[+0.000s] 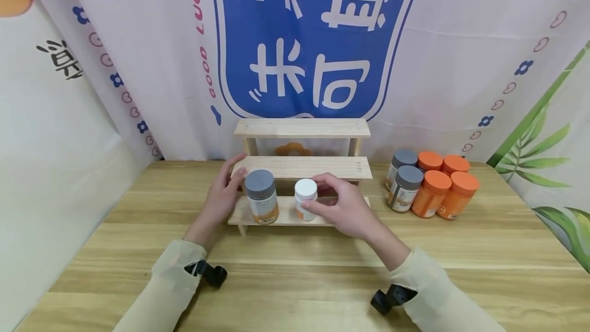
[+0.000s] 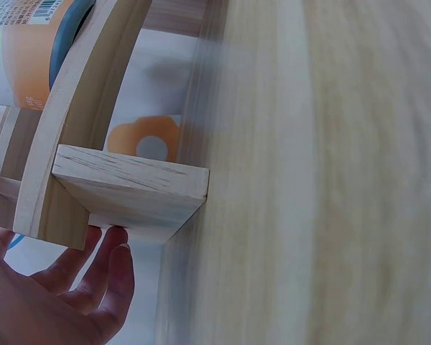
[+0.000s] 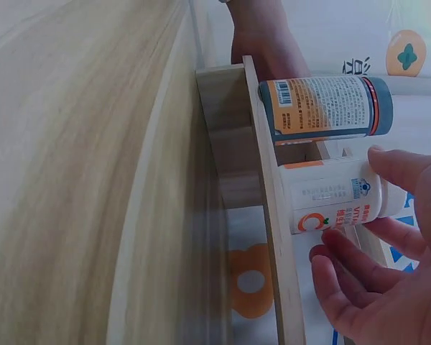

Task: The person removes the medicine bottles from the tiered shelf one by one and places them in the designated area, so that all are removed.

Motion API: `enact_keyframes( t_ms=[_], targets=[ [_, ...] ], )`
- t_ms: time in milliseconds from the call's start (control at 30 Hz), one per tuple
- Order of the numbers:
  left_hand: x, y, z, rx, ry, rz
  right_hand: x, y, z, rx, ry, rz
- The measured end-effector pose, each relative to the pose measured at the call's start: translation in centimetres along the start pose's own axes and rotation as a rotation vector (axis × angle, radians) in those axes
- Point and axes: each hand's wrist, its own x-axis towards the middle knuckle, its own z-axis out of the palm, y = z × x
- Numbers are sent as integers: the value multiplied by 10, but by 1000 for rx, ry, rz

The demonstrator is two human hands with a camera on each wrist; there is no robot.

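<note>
A three-tier wooden shelf stands on the table. On its lowest tier, a large grey-lidded bottle with a white and orange label stands at the left. Right of it is a small white bottle with a white cap; its printed label shows in the right wrist view. My right hand holds this white bottle between thumb and fingers, its base at the lowest tier. My left hand grips the left end of the middle tier, thumb in front; several of its fingers show beside the shelf leg.
Right of the shelf, several orange bottles and two grey-lidded bottles stand grouped on the wooden table. A printed curtain hangs right behind the shelf.
</note>
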Motion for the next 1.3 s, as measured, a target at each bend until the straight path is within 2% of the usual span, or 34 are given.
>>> enact_keyframes(
  t_ms=[333,767,1067,1300],
  targets=[
    [-1,-3,-2,1,-1,-2,-7,3,-4,-38,29,-40],
    [-2,-2,-4,19,3,-1,-31,14,-34,-93,111,-8],
    [-1,-1,-3,17,-8,-3,-46,19,-54,-179,164,27],
    [0,-1,-3,22,-14,-6,-55,26,-68,-190,208,18]
  ],
)
